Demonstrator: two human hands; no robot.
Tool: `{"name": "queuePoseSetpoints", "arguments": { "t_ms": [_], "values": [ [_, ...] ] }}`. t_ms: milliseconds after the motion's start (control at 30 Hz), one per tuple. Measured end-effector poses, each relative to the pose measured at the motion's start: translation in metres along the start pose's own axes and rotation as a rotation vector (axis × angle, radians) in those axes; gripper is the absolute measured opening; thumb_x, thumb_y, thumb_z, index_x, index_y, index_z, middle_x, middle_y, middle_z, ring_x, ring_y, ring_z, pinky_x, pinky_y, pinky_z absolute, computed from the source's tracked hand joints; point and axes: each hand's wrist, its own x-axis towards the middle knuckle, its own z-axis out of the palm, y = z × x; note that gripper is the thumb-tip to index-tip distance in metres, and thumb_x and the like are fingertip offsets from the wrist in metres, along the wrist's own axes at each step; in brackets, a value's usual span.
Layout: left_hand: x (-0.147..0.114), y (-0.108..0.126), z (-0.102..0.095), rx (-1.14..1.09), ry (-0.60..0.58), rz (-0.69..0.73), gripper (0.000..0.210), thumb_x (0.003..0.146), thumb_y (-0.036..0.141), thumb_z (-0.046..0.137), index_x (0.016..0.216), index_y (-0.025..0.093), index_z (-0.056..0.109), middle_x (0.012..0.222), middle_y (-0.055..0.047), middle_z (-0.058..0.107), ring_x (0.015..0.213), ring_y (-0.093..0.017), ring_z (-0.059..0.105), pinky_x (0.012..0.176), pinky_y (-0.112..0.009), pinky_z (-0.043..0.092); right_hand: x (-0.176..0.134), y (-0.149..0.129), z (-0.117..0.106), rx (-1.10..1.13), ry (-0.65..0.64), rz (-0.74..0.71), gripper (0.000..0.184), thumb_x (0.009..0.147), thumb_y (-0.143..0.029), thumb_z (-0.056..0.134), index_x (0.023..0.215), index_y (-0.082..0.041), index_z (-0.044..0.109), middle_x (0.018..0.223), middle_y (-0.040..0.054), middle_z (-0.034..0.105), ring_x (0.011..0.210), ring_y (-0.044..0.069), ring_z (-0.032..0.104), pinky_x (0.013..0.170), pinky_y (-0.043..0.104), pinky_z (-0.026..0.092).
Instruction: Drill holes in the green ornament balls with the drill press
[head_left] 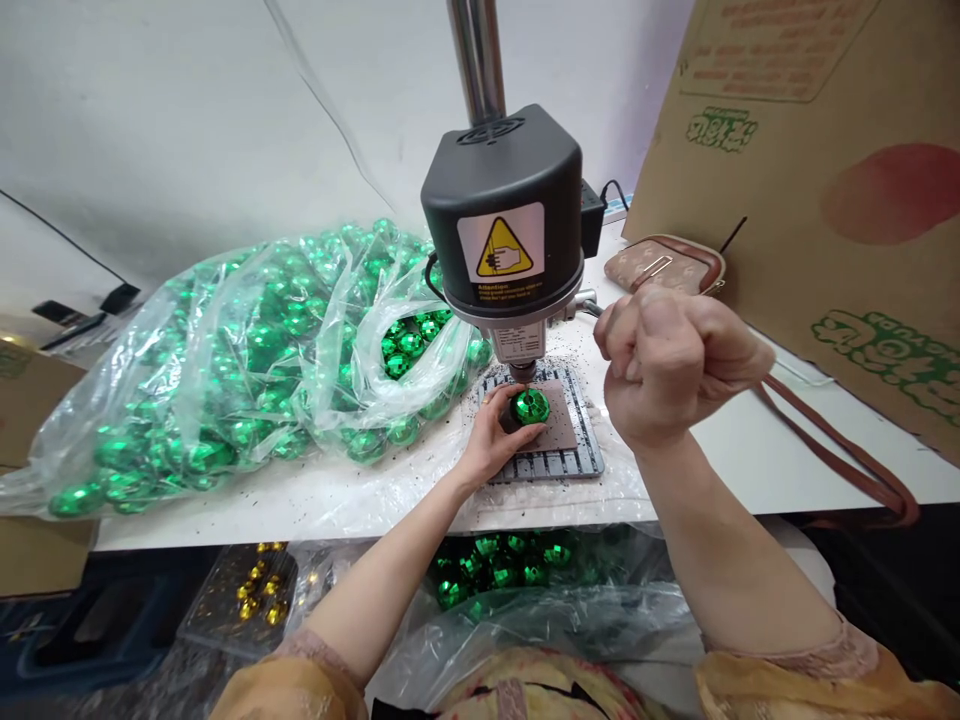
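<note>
A small black bench drill press (501,190) stands on the white table, its chuck (523,372) pointing straight down. Beneath the chuck, a green mirrored ball (532,405) rests on a brown board over the slotted metal base (589,455). My left hand (499,435) has thumb and fingers closed around the ball from the left. To the right of the drill head, my right hand (667,360) makes a fist around the drill press lever (590,308), most of which the fist hides. Whether the drill bit touches the ball I cannot tell.
A big clear plastic bag (247,350) of green balls lies left of the drill press. More green balls (525,565) sit in a bag below the table edge. At right are a patterned pouch (660,265) with a brown strap and a tall cardboard box (795,170). Dark shavings litter the base.
</note>
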Motion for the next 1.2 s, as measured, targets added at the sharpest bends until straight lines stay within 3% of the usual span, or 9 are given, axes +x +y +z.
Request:
{"name": "queuePoseSetpoints", "arguments": {
  "t_ms": [800,967,1100,1200],
  "values": [
    [-0.001,0.003,0.001,0.038,-0.001,0.019,0.052,0.079,0.043,0.082,0.122,0.022,0.061,0.129,-0.011,0.062,0.122,-0.029,0.058,0.108,-0.044,0.045,-0.014,0.011,-0.015,0.058,-0.077,-0.173,0.048,0.082,-0.011,0.058,0.057,-0.019,0.017,0.047,-0.0072,0.019,0.038,0.004,0.021,0.04,0.026,0.022],
    [-0.002,0.002,0.001,0.039,0.01,0.02,0.051,0.078,0.043,0.082,0.121,0.023,0.062,0.128,-0.01,0.062,0.123,-0.029,0.057,0.108,-0.044,0.045,-0.022,0.014,-0.021,0.048,-0.125,-0.215,0.05,0.08,-0.01,0.058,0.057,-0.019,0.015,0.046,-0.007,0.026,0.037,0.004,0.023,0.039,0.028,0.026],
    [-0.001,0.002,0.003,0.035,0.025,0.004,0.053,0.077,0.043,0.083,0.121,0.023,0.062,0.126,-0.01,0.064,0.121,-0.029,0.059,0.107,-0.045,0.045,-0.012,0.004,-0.01,0.026,-0.024,-0.092,0.051,0.081,-0.011,0.059,0.054,-0.019,0.017,0.045,-0.0073,0.021,0.036,0.004,0.023,0.04,0.027,0.021],
    [-0.002,0.01,0.004,0.081,0.074,-0.018,0.053,0.076,0.042,0.084,0.12,0.022,0.064,0.121,-0.01,0.066,0.116,-0.029,0.061,0.102,-0.045,0.048,0.012,-0.005,0.007,0.012,0.065,0.072,0.047,0.083,-0.013,0.062,0.049,-0.02,0.03,0.041,-0.0073,0.029,0.036,0.005,0.029,0.039,0.029,0.021]
  ]
}}
